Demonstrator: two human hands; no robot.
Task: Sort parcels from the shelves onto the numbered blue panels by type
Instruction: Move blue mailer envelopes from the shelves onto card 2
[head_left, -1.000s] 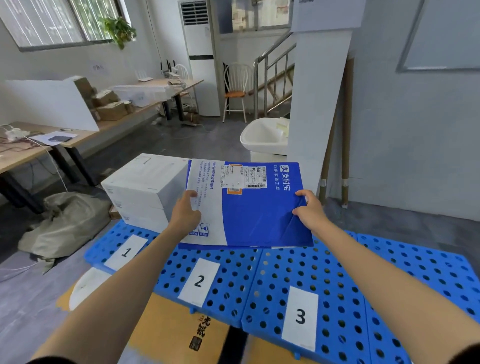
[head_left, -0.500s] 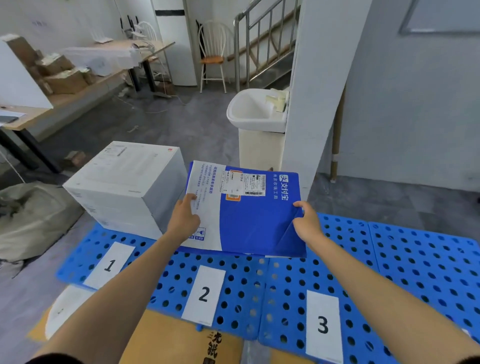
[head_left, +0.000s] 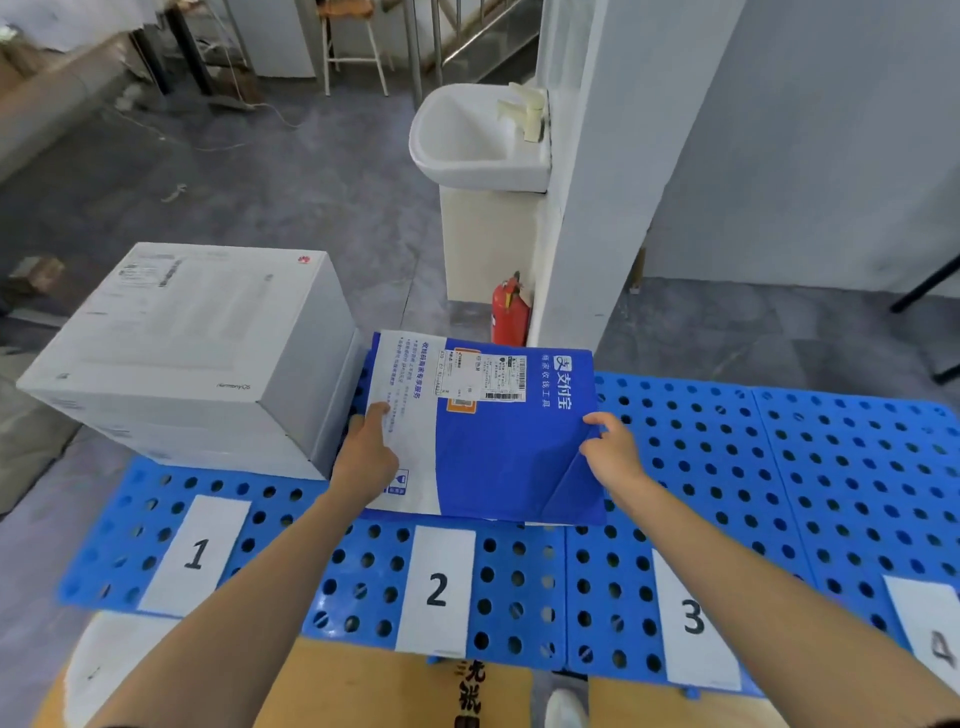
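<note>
Blue-and-white flat plastic mailer has dropped, nearly onto perforated blue plastic panel 2; my left hand and right hand pinch its side edges. Release due, I judge.

Both forearms stretched forward; the left hand and right hand each gripped a side edge of the blue mailer.

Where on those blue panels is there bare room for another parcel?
Panel 3 and panel 4, right of the blue envelope, are bare. The white box crowds panel 1; the envelope, gripped by left hand and right hand, covers the far part of panel 2.
</note>
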